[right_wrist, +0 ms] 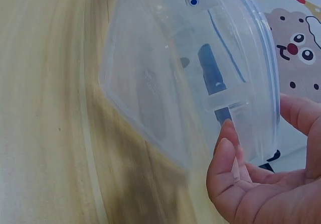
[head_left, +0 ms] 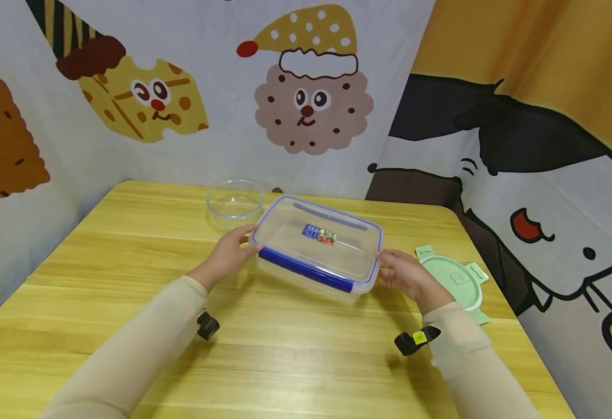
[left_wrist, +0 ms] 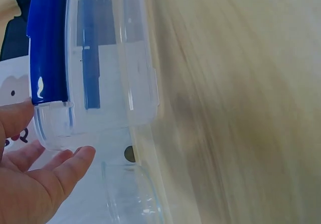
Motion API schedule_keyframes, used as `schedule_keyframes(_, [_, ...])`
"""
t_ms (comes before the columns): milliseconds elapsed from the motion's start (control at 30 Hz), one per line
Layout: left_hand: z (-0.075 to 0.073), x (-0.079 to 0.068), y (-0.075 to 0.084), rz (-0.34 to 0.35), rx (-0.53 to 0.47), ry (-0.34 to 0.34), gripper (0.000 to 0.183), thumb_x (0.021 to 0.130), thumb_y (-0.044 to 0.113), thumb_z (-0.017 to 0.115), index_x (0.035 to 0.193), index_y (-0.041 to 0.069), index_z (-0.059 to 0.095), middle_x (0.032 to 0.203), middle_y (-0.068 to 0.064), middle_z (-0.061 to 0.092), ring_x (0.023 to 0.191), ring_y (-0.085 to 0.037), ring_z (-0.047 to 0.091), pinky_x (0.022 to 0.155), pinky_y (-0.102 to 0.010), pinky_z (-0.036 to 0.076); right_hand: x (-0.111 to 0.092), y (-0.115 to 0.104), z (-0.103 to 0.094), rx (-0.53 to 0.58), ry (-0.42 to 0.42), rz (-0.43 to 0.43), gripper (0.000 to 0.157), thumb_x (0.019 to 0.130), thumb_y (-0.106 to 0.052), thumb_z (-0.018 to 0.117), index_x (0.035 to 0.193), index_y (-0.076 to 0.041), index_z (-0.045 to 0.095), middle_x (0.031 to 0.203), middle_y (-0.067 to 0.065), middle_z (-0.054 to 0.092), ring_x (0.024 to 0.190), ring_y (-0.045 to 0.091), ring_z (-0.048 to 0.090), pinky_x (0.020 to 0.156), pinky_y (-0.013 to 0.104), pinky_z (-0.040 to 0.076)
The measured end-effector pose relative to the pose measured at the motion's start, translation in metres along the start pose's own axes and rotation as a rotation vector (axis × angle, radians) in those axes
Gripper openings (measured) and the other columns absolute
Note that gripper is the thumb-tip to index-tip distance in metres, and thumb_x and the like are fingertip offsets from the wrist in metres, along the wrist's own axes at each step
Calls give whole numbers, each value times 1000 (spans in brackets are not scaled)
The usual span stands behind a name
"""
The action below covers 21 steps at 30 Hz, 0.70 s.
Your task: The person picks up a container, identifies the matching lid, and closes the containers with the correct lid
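A clear rectangular food container (head_left: 316, 244) with a blue-edged lid is held between both hands, tilted above the table. Its dark blue latch (head_left: 306, 269) faces the person, and a small printed label sits on the lid. My left hand (head_left: 232, 253) grips the left end, thumb on the lid's edge by the latch and fingers at the side. My right hand (head_left: 405, 273) holds the right end, thumb at the lid rim and fingers curled against the side wall, as the right wrist view shows. The container looks empty through its clear walls.
A round clear glass bowl (head_left: 234, 203) stands at the back of the wooden table (head_left: 274, 361), behind the left hand. On the right lies a light green round lid (head_left: 455, 282) with tabs, partly behind the right wrist. Printed cloth (head_left: 180, 163) hangs behind the table.
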<state>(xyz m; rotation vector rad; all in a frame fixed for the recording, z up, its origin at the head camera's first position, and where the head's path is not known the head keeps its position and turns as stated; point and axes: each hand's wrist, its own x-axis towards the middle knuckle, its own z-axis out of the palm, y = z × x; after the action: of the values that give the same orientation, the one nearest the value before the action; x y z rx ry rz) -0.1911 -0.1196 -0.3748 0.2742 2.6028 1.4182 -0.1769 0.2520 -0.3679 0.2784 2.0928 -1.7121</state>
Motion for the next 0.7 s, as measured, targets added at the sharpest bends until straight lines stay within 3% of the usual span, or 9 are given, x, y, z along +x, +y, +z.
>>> schedule_keyframes(200, [-1, 9, 2, -35, -41, 15, 53, 99, 13, 56, 147, 1, 36, 151, -22, 34, 131, -41, 43, 101, -48, 46, -3, 3, 6, 73, 1, 10, 65, 102, -28, 48, 147, 8, 20, 96, 0, 55, 73, 5, 59, 69, 22, 54])
schedule_keyframes(400, [1, 18, 5, -76, -64, 31, 52, 100, 13, 53, 147, 1, 36, 152, -20, 34, 129, -38, 45, 104, -49, 43, -8, 8, 11, 124, 7, -1, 58, 102, -24, 48, 143, 8, 24, 86, -3, 56, 71, 6, 60, 69, 23, 55])
schedule_keyframes(700, [3, 30, 8, -96, -140, 41, 52, 101, 15, 50, 150, 5, 33, 153, -17, 33, 132, -35, 43, 106, -48, 41, -16, 11, 17, 131, 38, -20, 56, 101, -27, 51, 139, 7, 28, 89, -1, 55, 72, 7, 60, 68, 23, 55])
